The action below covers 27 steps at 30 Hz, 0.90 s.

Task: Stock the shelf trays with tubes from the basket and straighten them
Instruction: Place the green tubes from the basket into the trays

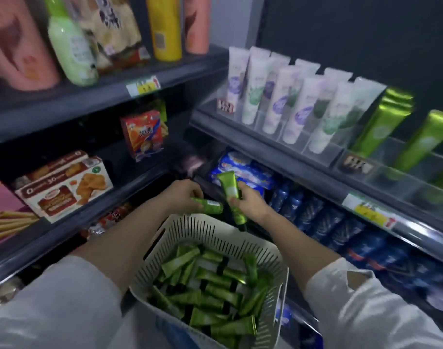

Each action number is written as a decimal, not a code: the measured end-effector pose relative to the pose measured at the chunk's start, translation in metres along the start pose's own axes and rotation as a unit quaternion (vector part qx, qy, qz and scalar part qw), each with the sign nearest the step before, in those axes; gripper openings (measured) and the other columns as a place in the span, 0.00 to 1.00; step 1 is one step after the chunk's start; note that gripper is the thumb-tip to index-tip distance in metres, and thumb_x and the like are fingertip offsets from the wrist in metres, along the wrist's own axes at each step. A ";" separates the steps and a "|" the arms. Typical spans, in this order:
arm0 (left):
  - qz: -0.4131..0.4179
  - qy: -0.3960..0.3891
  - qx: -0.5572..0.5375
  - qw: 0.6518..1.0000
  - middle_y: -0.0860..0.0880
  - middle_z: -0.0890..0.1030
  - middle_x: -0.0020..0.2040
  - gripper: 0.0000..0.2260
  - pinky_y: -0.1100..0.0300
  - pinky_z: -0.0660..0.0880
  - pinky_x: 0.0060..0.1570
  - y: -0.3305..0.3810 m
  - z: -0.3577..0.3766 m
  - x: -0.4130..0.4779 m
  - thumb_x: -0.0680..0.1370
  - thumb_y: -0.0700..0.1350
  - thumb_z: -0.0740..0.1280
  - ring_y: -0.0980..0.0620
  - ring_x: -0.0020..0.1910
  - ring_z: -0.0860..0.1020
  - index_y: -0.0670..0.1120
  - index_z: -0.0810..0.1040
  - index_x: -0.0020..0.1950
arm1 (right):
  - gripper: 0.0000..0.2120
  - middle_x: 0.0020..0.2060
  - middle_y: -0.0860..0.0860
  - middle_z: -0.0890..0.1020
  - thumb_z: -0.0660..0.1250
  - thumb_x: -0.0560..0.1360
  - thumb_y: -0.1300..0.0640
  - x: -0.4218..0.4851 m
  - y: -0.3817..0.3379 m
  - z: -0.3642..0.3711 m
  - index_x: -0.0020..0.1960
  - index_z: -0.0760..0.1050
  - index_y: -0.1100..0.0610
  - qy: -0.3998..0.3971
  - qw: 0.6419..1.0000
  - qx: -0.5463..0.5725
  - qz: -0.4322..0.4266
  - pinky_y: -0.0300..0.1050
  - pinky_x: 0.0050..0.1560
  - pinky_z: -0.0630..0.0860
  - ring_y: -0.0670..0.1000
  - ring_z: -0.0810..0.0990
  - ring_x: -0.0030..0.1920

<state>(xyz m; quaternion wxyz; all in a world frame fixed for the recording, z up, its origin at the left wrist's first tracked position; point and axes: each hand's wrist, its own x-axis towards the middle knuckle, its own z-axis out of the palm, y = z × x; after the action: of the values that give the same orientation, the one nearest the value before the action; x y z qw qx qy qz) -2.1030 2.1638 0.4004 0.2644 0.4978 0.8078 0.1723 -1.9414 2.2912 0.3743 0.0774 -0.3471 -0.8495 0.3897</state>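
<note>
A white slotted basket (pixel 190 230) sits low in front of me, filled with several green tubes (pixel 205 290). Just above its far rim, my left hand (pixel 182 195) is shut on a green tube (pixel 210 206) lying roughly sideways. My right hand (pixel 248 201) grips another green tube (pixel 230 191) that stands nearly upright, flat end up and dark cap down. On the upper right shelf, clear trays (pixel 396 172) hold two green tubes (pixel 381 122) leaning back at the right, beside rows of white tubes (pixel 278 96).
Blue packets (pixel 316 217) fill the shelf below the trays. Biscuit boxes (pixel 64 182) and a red box (pixel 143 134) stand on the left shelves, with bottles and cans (pixel 71 49) above. Price tags (pixel 371 212) line the shelf edges.
</note>
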 end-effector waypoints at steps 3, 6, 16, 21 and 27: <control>0.053 0.003 -0.044 0.998 0.47 0.79 0.54 0.12 0.60 0.74 0.47 0.033 -0.028 -0.004 0.73 0.41 0.70 0.52 0.49 0.77 0.46 0.78 0.56 | 0.13 0.48 0.52 0.77 0.65 0.77 0.56 -0.015 -0.019 -0.037 0.61 0.72 0.58 0.053 0.998 0.008 -0.025 0.45 0.53 0.70 0.51 0.74 0.50; 0.093 0.035 -0.121 0.988 0.43 0.80 0.46 0.09 0.49 0.81 0.45 0.071 -0.052 -0.007 0.71 0.38 0.72 0.48 0.41 0.81 0.47 0.77 0.48 | 0.08 0.43 0.53 0.78 0.65 0.77 0.54 -0.030 -0.034 -0.074 0.53 0.73 0.58 0.102 0.993 -0.008 -0.056 0.48 0.49 0.71 0.53 0.75 0.47; 0.223 0.175 -0.325 0.902 0.42 0.76 0.44 0.10 0.60 0.75 0.21 0.231 -0.092 -0.016 0.74 0.35 0.68 0.54 0.21 0.78 0.44 0.70 0.51 | 0.09 0.34 0.49 0.77 0.66 0.77 0.51 -0.095 -0.077 -0.200 0.46 0.75 0.57 0.365 0.922 0.037 -0.122 0.41 0.34 0.68 0.47 0.74 0.34; 0.302 0.260 -0.346 0.850 0.50 0.71 0.54 0.11 0.58 0.79 0.28 0.299 -0.094 -0.017 0.76 0.38 0.66 0.52 0.27 0.79 0.49 0.69 0.54 | 0.12 0.42 0.53 0.82 0.65 0.77 0.49 -0.128 -0.086 -0.264 0.50 0.78 0.58 0.429 0.890 0.053 -0.146 0.47 0.44 0.73 0.53 0.78 0.43; 0.339 0.318 -0.292 0.836 0.54 0.75 0.48 0.07 0.64 0.76 0.30 0.363 -0.076 -0.013 0.79 0.39 0.60 0.50 0.27 0.78 0.50 0.73 0.51 | 0.10 0.39 0.53 0.81 0.66 0.76 0.51 -0.155 -0.073 -0.320 0.46 0.79 0.58 0.428 0.888 0.051 -0.158 0.47 0.43 0.74 0.51 0.78 0.41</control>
<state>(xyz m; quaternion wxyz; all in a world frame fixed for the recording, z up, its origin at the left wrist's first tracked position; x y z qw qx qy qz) -1.8853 2.3129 0.6615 0.0515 0.5580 0.5400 0.6280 -1.7354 2.3515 0.6669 0.5120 -0.3368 -0.7564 0.2284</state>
